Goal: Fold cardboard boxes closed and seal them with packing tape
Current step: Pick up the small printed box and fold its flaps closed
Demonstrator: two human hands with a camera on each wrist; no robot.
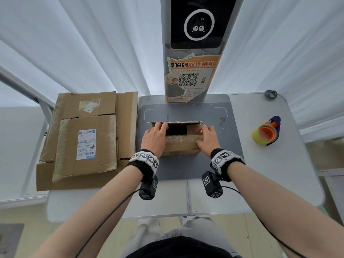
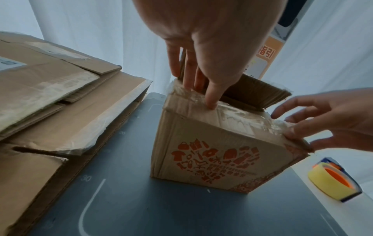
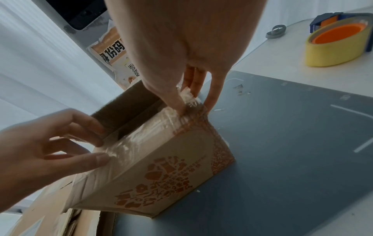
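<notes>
A small cardboard box (image 1: 179, 147) with orange print (image 2: 214, 158) stands on the grey mat (image 1: 186, 168), its top partly open over a dark gap. The near top flap, covered in old clear tape (image 3: 145, 137), lies folded down; the far flap (image 2: 256, 92) still stands up. My left hand (image 1: 158, 130) rests on the box's left end, its straight fingers (image 2: 210, 99) pressing on the flaps there. My right hand (image 1: 205, 131) presses on the right end, thumb (image 3: 179, 105) on the taped corner. A yellow tape roll in a blue and orange dispenser (image 1: 266, 134) lies on the table to the right, held by nobody.
Flattened cardboard boxes (image 1: 83, 142) are stacked at the left, touching the mat's edge. A grey kiosk post (image 1: 193, 53) with a poster rises just behind the box. A small grey ring (image 1: 270, 94) lies at the far right corner of the white table (image 1: 279, 174). White curtains hang behind.
</notes>
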